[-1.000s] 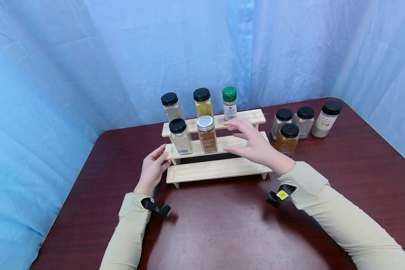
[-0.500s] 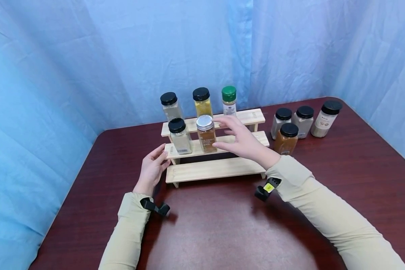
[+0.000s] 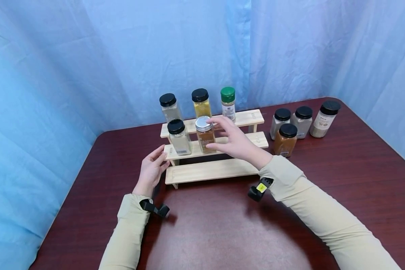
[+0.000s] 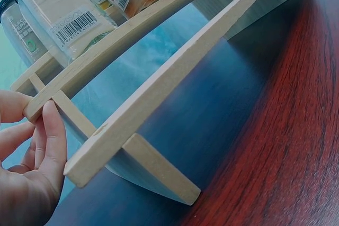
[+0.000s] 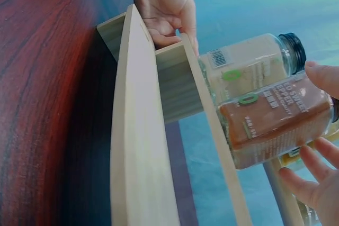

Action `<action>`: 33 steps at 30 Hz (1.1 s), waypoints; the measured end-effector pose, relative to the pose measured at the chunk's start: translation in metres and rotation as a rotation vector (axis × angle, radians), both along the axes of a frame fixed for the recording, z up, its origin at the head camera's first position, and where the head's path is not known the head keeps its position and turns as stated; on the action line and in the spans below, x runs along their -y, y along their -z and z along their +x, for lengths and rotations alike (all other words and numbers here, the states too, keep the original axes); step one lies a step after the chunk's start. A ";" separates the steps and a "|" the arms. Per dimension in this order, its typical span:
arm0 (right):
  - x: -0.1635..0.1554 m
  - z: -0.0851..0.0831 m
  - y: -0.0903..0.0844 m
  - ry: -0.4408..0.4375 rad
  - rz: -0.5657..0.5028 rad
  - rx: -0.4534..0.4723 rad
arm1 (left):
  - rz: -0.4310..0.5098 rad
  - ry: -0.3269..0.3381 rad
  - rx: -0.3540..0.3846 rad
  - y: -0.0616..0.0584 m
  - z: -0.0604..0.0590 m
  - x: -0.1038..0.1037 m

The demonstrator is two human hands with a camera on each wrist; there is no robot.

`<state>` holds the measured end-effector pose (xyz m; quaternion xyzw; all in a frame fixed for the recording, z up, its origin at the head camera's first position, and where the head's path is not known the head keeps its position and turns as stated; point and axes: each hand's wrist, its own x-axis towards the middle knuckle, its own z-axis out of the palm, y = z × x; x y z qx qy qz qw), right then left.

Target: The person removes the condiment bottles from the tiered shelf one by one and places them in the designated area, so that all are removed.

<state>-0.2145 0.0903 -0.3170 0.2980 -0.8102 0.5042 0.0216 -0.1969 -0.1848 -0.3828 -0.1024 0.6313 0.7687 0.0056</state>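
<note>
A three-tier wooden rack (image 3: 212, 170) (image 4: 175, 78) (image 5: 137, 146) stands on the dark red table (image 3: 222, 232). On its middle tier are a pale jar with a black lid (image 3: 179, 138) (image 4: 63, 19) (image 5: 249, 67) and an orange-brown spice jar with a silver lid (image 3: 205, 137) (image 5: 275, 125). My right hand (image 3: 234, 142) has reached this silver-lidded jar: the forefinger lies on the lid and the thumb against the body, with fingers (image 5: 312, 183) on both sides of it. My left hand (image 3: 152, 170) (image 4: 32, 173) (image 5: 164, 3) grips the left end of the middle tier.
Three jars line the top tier: one pale (image 3: 170, 107), one yellow (image 3: 201, 102), one with a green lid (image 3: 228, 102). Several black-lidded jars (image 3: 291, 123) stand on the table to the right of the rack. A blue curtain (image 3: 87, 56) closes the back and sides.
My right hand has moved left along the middle tier and come round the silver-lidded jar. The left hand has stayed on the rack's end.
</note>
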 end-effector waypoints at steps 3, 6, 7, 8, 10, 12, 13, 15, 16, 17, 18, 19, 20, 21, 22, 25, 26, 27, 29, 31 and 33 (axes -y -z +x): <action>0.003 0.000 0.003 -0.001 -0.009 0.032 | -0.001 0.001 -0.003 0.001 0.000 0.001; 0.005 0.000 0.007 0.000 -0.030 0.052 | -0.010 0.003 0.003 0.000 0.000 0.000; 0.006 0.000 0.008 0.005 -0.033 0.051 | -0.012 0.002 0.005 0.000 0.000 0.000; 0.006 0.000 0.009 0.009 -0.037 0.048 | -0.022 0.005 0.006 0.000 0.001 0.000; 0.008 0.000 0.011 0.019 -0.047 0.038 | -0.028 0.003 0.008 0.000 0.001 0.000; 0.010 -0.001 0.013 0.034 -0.050 0.018 | -0.036 0.007 0.006 0.000 0.001 0.000; 0.011 0.000 0.014 0.042 -0.053 0.007 | -0.034 0.006 0.006 0.000 0.001 0.000; 0.012 -0.001 0.016 0.061 -0.046 -0.027 | -0.028 0.004 0.007 0.000 0.001 0.000; 0.013 -0.001 0.017 0.072 -0.041 -0.046 | -0.025 0.004 0.007 0.000 0.001 0.000; 0.013 -0.001 0.017 0.082 -0.034 -0.065 | -0.021 0.002 0.008 0.000 0.001 0.000; 0.013 -0.001 0.018 0.090 -0.029 -0.082 | -0.022 0.004 0.007 0.000 0.001 0.000; 0.014 -0.002 0.019 0.099 -0.021 -0.101 | -0.020 0.003 0.007 0.000 0.001 0.000; 0.014 -0.002 0.020 0.106 -0.015 -0.116 | -0.015 0.000 0.008 0.000 0.001 0.000; 0.015 -0.002 0.021 0.109 -0.013 -0.125 | -0.014 0.001 0.008 0.000 0.001 0.000; 0.015 -0.002 0.021 0.111 -0.011 -0.133 | -0.012 0.000 0.008 0.000 0.001 0.000; 0.015 -0.003 0.023 0.114 -0.015 -0.152 | -0.012 0.000 0.008 -0.001 0.002 0.000; 0.015 -0.003 0.024 0.114 -0.019 -0.157 | -0.015 0.001 0.008 -0.001 0.002 0.000; 0.015 -0.003 0.024 0.113 -0.025 -0.164 | -0.018 0.002 0.007 -0.001 0.002 0.000; 0.016 -0.003 0.025 0.113 -0.033 -0.182 | -0.018 0.000 0.007 -0.001 0.002 -0.001; 0.016 -0.002 0.025 0.116 -0.038 -0.200 | -0.021 0.000 0.006 -0.001 0.001 -0.001; 0.015 -0.002 0.025 0.118 -0.039 -0.208 | -0.015 -0.004 0.007 0.000 0.001 -0.001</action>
